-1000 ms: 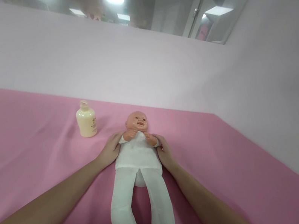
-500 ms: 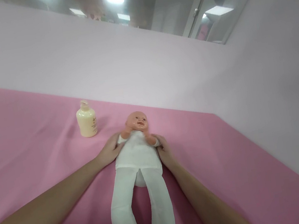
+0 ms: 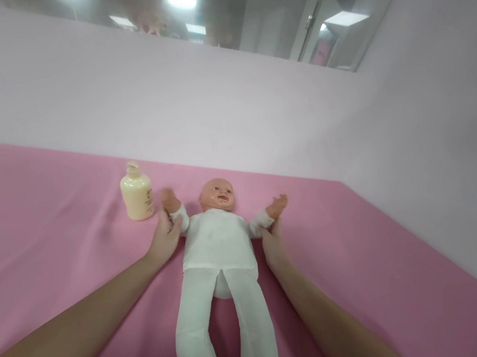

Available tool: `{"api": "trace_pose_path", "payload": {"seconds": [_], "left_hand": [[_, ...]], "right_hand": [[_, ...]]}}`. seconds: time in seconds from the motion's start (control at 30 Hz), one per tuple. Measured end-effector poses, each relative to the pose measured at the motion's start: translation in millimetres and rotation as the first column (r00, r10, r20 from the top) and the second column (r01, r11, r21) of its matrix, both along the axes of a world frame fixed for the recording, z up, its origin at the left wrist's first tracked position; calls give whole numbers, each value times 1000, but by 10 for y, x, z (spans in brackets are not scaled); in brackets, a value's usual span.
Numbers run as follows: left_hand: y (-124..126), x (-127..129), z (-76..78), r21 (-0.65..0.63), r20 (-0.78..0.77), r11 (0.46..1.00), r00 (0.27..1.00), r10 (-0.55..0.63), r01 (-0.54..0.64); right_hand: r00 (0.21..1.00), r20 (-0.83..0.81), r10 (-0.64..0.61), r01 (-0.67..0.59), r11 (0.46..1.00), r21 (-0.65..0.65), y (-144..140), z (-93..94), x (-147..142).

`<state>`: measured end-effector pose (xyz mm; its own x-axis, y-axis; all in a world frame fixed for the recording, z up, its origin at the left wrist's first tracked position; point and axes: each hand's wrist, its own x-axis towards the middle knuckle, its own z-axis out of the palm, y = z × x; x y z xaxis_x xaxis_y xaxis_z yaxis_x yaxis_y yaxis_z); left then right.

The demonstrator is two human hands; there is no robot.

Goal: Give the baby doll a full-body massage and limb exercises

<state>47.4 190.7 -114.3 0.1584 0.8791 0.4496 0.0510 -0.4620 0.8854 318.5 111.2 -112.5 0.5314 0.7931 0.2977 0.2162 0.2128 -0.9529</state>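
Observation:
A baby doll (image 3: 216,240) with a white cloth body lies on its back, head away from me. Both its arms are spread out to the sides. My left hand (image 3: 164,235) is closed around the doll's arm on the left, near the wrist. On the other side, my right hand (image 3: 274,242) grips the doll's right-hand-side arm from below, thumb against the white sleeve. The doll's lower legs run off the bottom of the view.
A cream pump bottle (image 3: 137,194) stands just left of the doll's raised hand. Pink cloth (image 3: 43,211) covers the surface, with soft creases at left. Behind it rises a pale wall (image 3: 118,113) with a mirror or window (image 3: 228,9) above.
The doll's arms have swung outward from its chest to its sides, with my hands on them. My left hand has moved left, my right hand slightly right. The bottle has stayed put.

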Motion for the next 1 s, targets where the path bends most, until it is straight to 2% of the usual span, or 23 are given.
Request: {"api": "trace_pose_path", "payload": {"seconds": [0.1,0.17,0.27,0.33,0.4,0.47,0.53,0.63,0.67,0.73,0.8,0.9,0.97,1.0], "left_hand": [[-34,39,6,57,-230,978,956,-182,200],[-48,54,7,61,-269,968,938,-218,242],[-42,42,-2,-27,-142,990,980,-140,138],[-21,19,-14,-76,1,997,1000,-16,16],[6,-4,-29,-100,125,991,987,99,-86],[26,-13,-39,-101,164,988,978,130,-115],[28,-4,-40,-75,88,996,995,47,-40],[-3,34,-16,13,-140,986,977,-161,165],[-20,47,-5,47,-193,977,962,-194,206],[-47,61,9,71,-223,974,955,-197,217],[-52,58,2,8,-165,989,975,-146,150],[-5,23,-46,-88,25,996,1000,5,-3],[47,-6,-82,-124,159,989,982,100,-81],[70,-19,-94,-140,205,985,970,128,-100]], "right_hand": [[959,161,231,-222,972,-75,-18,8,-58],[941,196,276,-264,961,-88,-24,12,-71],[983,84,162,-157,985,-66,-8,-9,-23],[998,33,55,-54,998,-11,13,-36,33],[998,31,-51,49,997,66,30,-58,79],[992,45,-118,113,988,109,36,-70,96],[994,69,-82,78,995,66,32,-73,79],[974,179,139,-129,989,-66,15,-68,14],[956,220,195,-181,980,-83,9,-63,-9],[939,258,229,-221,973,-61,0,-53,-42],[970,165,177,-175,984,-28,0,-47,-45],[999,-52,15,-15,1000,-8,22,-64,15],[990,-107,-88,91,995,26,45,-93,81],[990,-79,-119,124,991,56,56,-108,112]]}}
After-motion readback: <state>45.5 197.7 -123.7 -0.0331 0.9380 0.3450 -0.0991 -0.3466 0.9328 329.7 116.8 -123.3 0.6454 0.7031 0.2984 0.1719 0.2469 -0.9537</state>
